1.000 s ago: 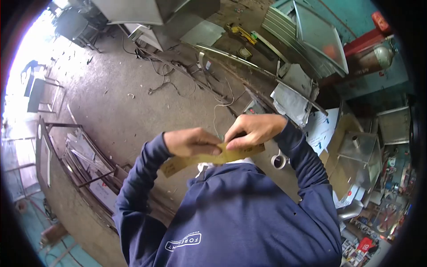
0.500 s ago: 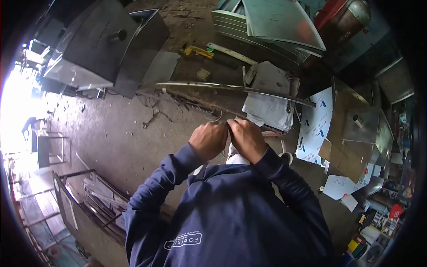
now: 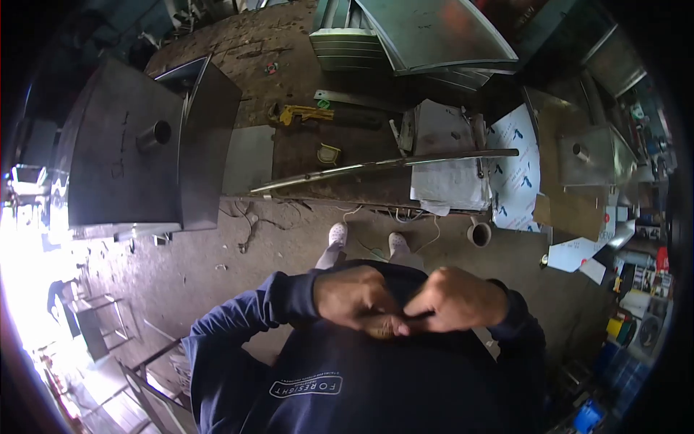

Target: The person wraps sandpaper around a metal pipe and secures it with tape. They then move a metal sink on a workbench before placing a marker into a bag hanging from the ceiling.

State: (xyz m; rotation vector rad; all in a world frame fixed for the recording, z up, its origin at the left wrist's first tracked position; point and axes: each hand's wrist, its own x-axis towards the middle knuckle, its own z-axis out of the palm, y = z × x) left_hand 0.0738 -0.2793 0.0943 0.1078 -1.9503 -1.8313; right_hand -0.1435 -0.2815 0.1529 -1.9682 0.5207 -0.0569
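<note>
My left hand (image 3: 359,298) and my right hand (image 3: 459,300) meet in front of the dark blue sweatshirt (image 3: 412,376). The left fingers are curled, with a small yellowish patch showing beneath them that I cannot identify. The fingers of my right hand are also bent in, their tips close to the left hand. Whatever is between the hands is hidden or blurred. Beyond them, a long metal tube (image 3: 347,171) lies slantwise across the workbench (image 3: 296,163), its right end over a stack of papers (image 3: 444,177).
On the bench are a yellow-handled tool (image 3: 307,114) and a small beige object (image 3: 328,153). A large metal box (image 3: 108,159) stands left. Metal panels (image 3: 434,36) rise behind. To the right are a printed sheet (image 3: 517,173), cardboard (image 3: 575,211) and a round container (image 3: 478,233).
My hands have come back from out in front to close against the chest, and they have separated slightly at the wrists. The view has tilted, showing more bench and both shoes.
</note>
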